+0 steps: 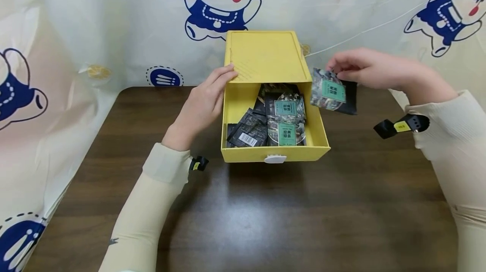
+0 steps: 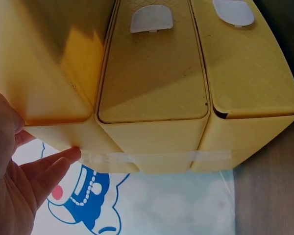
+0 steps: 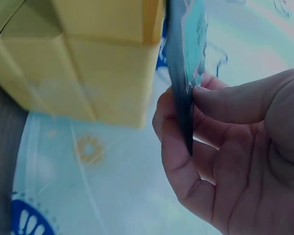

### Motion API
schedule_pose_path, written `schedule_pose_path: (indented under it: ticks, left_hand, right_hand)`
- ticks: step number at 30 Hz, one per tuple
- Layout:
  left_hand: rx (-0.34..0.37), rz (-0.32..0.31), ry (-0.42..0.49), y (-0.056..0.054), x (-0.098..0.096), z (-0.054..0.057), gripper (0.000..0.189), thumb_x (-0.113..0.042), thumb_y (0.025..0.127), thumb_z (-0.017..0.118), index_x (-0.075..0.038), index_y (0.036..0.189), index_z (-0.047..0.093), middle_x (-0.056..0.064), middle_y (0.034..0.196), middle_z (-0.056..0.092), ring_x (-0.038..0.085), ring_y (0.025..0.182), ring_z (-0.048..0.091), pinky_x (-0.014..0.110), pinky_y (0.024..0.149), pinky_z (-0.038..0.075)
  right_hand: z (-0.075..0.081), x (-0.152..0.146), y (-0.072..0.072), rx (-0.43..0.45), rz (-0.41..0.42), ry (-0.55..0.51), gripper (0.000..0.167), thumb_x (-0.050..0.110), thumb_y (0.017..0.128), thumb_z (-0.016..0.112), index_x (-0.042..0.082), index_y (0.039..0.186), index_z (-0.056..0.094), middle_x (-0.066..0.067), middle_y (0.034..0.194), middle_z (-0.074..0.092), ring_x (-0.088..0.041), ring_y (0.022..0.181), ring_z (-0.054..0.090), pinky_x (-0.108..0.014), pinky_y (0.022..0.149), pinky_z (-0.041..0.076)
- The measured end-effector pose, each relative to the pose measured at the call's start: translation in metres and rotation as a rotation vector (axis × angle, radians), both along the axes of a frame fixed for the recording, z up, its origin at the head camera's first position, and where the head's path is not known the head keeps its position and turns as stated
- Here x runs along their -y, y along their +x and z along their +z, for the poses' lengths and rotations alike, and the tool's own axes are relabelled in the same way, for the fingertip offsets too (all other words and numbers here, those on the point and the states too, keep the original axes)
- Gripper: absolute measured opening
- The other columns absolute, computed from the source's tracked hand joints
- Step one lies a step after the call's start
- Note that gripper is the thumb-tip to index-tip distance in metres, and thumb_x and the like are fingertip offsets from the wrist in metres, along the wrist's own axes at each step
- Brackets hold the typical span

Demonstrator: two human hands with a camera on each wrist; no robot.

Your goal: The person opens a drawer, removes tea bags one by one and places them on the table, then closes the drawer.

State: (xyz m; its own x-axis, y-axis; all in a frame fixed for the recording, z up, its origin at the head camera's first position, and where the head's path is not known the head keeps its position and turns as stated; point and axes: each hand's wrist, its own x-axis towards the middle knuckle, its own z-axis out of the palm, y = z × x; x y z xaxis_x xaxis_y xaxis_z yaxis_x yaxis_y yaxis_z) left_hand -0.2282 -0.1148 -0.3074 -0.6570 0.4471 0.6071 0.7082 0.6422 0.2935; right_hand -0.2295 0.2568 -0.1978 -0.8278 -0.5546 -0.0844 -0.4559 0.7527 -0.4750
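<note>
My right hand [image 1: 373,69] pinches a tea sachet [image 1: 334,90] beside the yellow drawer box. The sachet has a green label and a dark edge; the right wrist view shows this sachet [image 3: 183,73] edge-on between thumb and fingers. My left hand [image 1: 203,105] rests its fingers at the left front edge of the box's yellow casing [image 1: 269,57]. In the left wrist view, fingertips [image 2: 68,154] touch the casing's side. The top drawer [image 1: 315,128] is pulled out. Inside lie several sachets [image 1: 286,130], some with green labels, plus a dark one with a barcode [image 1: 247,130].
Two closed drawers [image 2: 157,73] with white tabs sit under the pulled-out one. A brown wooden table [image 1: 243,221] bears the box. Behind hangs a white sheet [image 1: 152,19] with cartoon figures. A thin white cord [image 1: 357,36] runs across it on the right.
</note>
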Motion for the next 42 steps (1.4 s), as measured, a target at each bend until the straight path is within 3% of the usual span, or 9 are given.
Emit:
schedule_pose_path:
  ticks: [6, 12, 18, 23, 27, 32, 38, 42]
  left_hand:
    - [0.012, 0.005, -0.007, 0.000, 0.002, 0.004, 0.038, -0.006, 0.105, 0.040, -0.008, 0.140, 0.054, 0.008, 0.150, 0.049, 0.023, 0.140, 0.047, 0.038, 0.108, 0.047]
    - [0.021, 0.000, 0.001, -0.002, 0.000, 0.000, 0.038, -0.005, 0.105, 0.041, -0.008, 0.140, 0.054, 0.007, 0.150, 0.049, 0.023, 0.140, 0.047, 0.039, 0.106, 0.049]
    - [0.021, -0.010, -0.010, -0.002, -0.002, -0.002, 0.037, -0.006, 0.105, 0.042, -0.008, 0.140, 0.055, 0.007, 0.151, 0.049, 0.022, 0.141, 0.046, 0.039, 0.108, 0.047]
    - [0.017, -0.001, -0.013, -0.001, -0.001, 0.000, 0.037, -0.006, 0.105, 0.043, -0.009, 0.140, 0.054, 0.006, 0.151, 0.048, 0.021, 0.141, 0.046, 0.038, 0.109, 0.047]
    - [0.026, 0.000, -0.005, -0.001, 0.001, 0.001, 0.038, -0.004, 0.104, 0.044, -0.008, 0.140, 0.054, 0.007, 0.152, 0.048, 0.022, 0.141, 0.045, 0.038, 0.109, 0.047]
    - [0.043, -0.008, 0.013, 0.001, 0.002, 0.001, 0.038, -0.004, 0.104, 0.044, -0.009, 0.141, 0.055, 0.006, 0.152, 0.048, 0.023, 0.141, 0.046, 0.038, 0.108, 0.047]
    - [0.052, -0.018, 0.018, 0.001, 0.002, 0.002, 0.038, -0.006, 0.105, 0.042, -0.010, 0.141, 0.054, 0.005, 0.152, 0.047, 0.023, 0.141, 0.045, 0.039, 0.109, 0.046]
    - [0.054, -0.016, 0.019, 0.000, 0.003, 0.002, 0.039, -0.005, 0.105, 0.042, -0.010, 0.142, 0.054, 0.005, 0.153, 0.047, 0.024, 0.140, 0.047, 0.039, 0.105, 0.049]
  right_hand:
    - [-0.026, -0.039, -0.001, 0.001, -0.159, -0.032, 0.023, 0.004, 0.104, 0.045, 0.004, 0.122, 0.060, 0.001, 0.103, 0.064, -0.004, 0.089, 0.053, -0.011, 0.075, 0.043]
    - [-0.079, -0.066, -0.011, 0.029, -0.226, -0.023, 0.019, -0.001, 0.100, 0.049, -0.001, 0.113, 0.062, 0.001, 0.094, 0.066, 0.000, 0.083, 0.054, -0.014, 0.075, 0.043]
    - [-0.141, -0.089, -0.019, 0.145, -0.255, -0.041, 0.018, -0.003, 0.100, 0.048, -0.006, 0.112, 0.061, -0.011, 0.095, 0.067, -0.009, 0.079, 0.055, -0.022, 0.070, 0.045]
    - [-0.175, -0.091, -0.023, 0.177, -0.251, -0.003, 0.018, -0.006, 0.097, 0.047, -0.008, 0.109, 0.060, -0.016, 0.095, 0.064, -0.022, 0.085, 0.053, -0.029, 0.072, 0.045]
    - [-0.187, -0.086, -0.024, 0.167, -0.211, 0.044, 0.017, -0.008, 0.093, 0.047, -0.009, 0.103, 0.061, -0.017, 0.093, 0.063, -0.026, 0.085, 0.053, -0.033, 0.072, 0.046]
    - [-0.191, -0.082, -0.022, 0.158, -0.206, 0.071, 0.016, -0.008, 0.093, 0.049, -0.009, 0.101, 0.062, -0.017, 0.091, 0.063, -0.026, 0.082, 0.053, -0.035, 0.071, 0.047]
    - [-0.189, -0.082, -0.021, 0.168, -0.245, 0.083, 0.015, -0.004, 0.094, 0.051, -0.008, 0.103, 0.063, -0.019, 0.094, 0.065, -0.026, 0.083, 0.054, -0.035, 0.072, 0.047]
    - [-0.176, -0.081, -0.020, 0.158, -0.266, 0.083, 0.018, -0.001, 0.096, 0.051, -0.008, 0.108, 0.062, -0.023, 0.101, 0.066, -0.029, 0.088, 0.058, -0.040, 0.075, 0.051]
